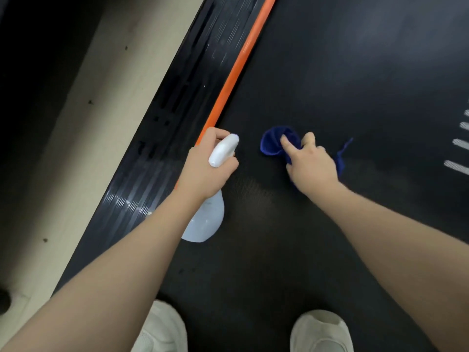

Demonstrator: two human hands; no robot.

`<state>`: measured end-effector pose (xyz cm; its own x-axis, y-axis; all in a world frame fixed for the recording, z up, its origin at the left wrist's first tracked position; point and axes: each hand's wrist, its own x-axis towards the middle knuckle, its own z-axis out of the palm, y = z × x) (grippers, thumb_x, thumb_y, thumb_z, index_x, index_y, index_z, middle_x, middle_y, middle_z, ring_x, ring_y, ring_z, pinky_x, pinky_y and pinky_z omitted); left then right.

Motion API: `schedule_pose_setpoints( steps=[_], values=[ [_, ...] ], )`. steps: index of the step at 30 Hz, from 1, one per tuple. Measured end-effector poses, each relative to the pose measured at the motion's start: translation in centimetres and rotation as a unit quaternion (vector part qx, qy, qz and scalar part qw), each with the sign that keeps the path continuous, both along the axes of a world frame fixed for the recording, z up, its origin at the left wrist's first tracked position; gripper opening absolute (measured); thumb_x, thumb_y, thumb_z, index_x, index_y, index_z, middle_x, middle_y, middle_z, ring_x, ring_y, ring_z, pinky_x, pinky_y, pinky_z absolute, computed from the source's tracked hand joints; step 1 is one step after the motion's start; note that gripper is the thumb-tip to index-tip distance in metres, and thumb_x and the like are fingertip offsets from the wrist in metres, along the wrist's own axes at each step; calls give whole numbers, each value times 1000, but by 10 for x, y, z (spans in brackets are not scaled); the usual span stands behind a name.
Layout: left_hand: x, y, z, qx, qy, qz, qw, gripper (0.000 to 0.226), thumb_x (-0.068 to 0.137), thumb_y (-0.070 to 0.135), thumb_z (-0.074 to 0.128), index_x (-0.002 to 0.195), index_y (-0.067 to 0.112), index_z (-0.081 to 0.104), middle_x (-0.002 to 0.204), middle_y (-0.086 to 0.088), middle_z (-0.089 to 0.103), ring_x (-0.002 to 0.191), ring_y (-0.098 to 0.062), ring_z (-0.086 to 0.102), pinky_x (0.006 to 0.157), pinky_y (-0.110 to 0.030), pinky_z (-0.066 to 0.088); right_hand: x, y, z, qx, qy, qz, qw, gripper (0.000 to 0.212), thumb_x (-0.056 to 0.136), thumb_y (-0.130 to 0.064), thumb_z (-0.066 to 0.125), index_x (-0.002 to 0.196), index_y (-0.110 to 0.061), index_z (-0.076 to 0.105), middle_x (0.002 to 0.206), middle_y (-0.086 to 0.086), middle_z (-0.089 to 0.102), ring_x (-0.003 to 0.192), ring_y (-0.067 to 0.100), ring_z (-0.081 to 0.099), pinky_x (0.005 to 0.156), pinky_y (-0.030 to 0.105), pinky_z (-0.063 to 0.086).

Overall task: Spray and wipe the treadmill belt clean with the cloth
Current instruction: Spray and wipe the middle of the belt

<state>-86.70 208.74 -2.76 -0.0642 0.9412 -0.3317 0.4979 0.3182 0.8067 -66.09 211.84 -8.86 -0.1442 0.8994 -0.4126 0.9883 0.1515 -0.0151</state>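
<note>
The black treadmill belt (pixel 330 72) fills the middle and right of the view. My left hand (pixel 203 168) grips a white spray bottle (pixel 208 219) by its neck, with the white nozzle head (pixel 224 149) pointing forward over the belt near its left edge. My right hand (pixel 311 161) holds a bunched blue cloth (pixel 272 143) just above or on the belt, forefinger stretched over it. A thin tail of the cloth (pixel 342 153) trails to the right of the hand.
An orange strip (pixel 238 62) runs along the belt's left edge, beside a ribbed black side rail (pixel 177 102). Pale floor (pixel 83 123) lies further left. My two white shoes (pixel 321 331) stand on the belt at the bottom. White stripes (pixel 459 146) mark the belt's right side.
</note>
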Motion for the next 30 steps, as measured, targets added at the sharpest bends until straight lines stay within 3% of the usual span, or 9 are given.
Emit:
schedule_pose_setpoints(
  steps=[5, 6, 9, 11, 15, 17, 21, 26, 30],
  values=[
    [12, 1, 8, -16, 25, -22, 999, 31, 83, 13, 63, 110, 23, 53, 96, 6, 64, 90, -12, 62, 80, -41, 53, 7, -69, 10, -102, 37, 164, 981, 62, 97, -34, 41, 148, -37, 6, 136, 11, 23, 104, 31, 47, 70, 35, 42],
    [15, -1, 9, -17, 25, -31, 999, 31, 83, 12, 63, 111, 22, 52, 95, 5, 64, 89, -13, 62, 80, -42, 53, 15, -54, 8, -81, 37, 147, 985, 61, 96, -34, 42, 147, -39, 8, 135, 11, 25, 104, 31, 47, 70, 36, 43],
    [24, -8, 6, -28, 25, -89, 995, 33, 82, 12, 62, 111, 23, 51, 93, 2, 63, 86, -20, 62, 76, -47, 52, 36, 2, 2, 6, 12, -32, 999, 56, 95, -29, 45, 146, -37, 21, 136, 16, 29, 100, 37, 49, 70, 41, 44],
    [32, -8, 3, -45, 46, -131, 989, 34, 79, 16, 61, 109, 26, 50, 91, 5, 62, 83, -21, 61, 76, -48, 52, 39, 3, 6, 1, -12, -70, 997, 56, 95, -27, 45, 145, -34, 21, 140, 18, 27, 100, 38, 49, 70, 40, 43],
    [44, -2, 3, -79, 84, -153, 981, 32, 79, 20, 60, 108, 27, 48, 92, 11, 61, 84, -20, 61, 79, -47, 51, 35, -80, 15, -98, 13, 79, 992, 62, 95, -31, 43, 148, -36, 11, 143, 14, 23, 106, 33, 47, 73, 35, 44],
    [48, -2, 3, -98, 71, -162, 979, 32, 77, 25, 58, 107, 29, 49, 94, 11, 61, 86, -21, 61, 80, -48, 51, 42, -89, 11, -103, 37, 105, 988, 61, 97, -34, 41, 147, -39, 9, 138, 10, 26, 104, 29, 47, 69, 32, 39],
    [67, -6, 4, -141, 16, -229, 963, 31, 74, 27, 57, 104, 32, 54, 96, 12, 63, 91, -18, 61, 83, -46, 52, 67, -60, 19, -61, 17, -124, 990, 53, 94, -33, 45, 143, -36, 25, 133, 10, 31, 100, 32, 52, 70, 36, 42],
    [120, 2, 7, -131, -49, -230, 963, 25, 87, 14, 58, 108, 25, 51, 96, 7, 61, 89, -17, 59, 73, -29, 48, 130, -74, 54, -115, -4, -183, 976, 47, 94, -36, 43, 140, -38, 33, 130, 4, 36, 101, 30, 55, 71, 33, 44],
    [158, -5, 5, -120, -75, -214, 967, 25, 87, 18, 56, 107, 24, 42, 88, 3, 57, 77, -20, 56, 70, -36, 49, 162, -91, 74, -70, 50, -314, 945, 48, 91, -34, 45, 139, -39, 41, 120, 0, 41, 101, 29, 55, 83, 34, 43]
  ],
)
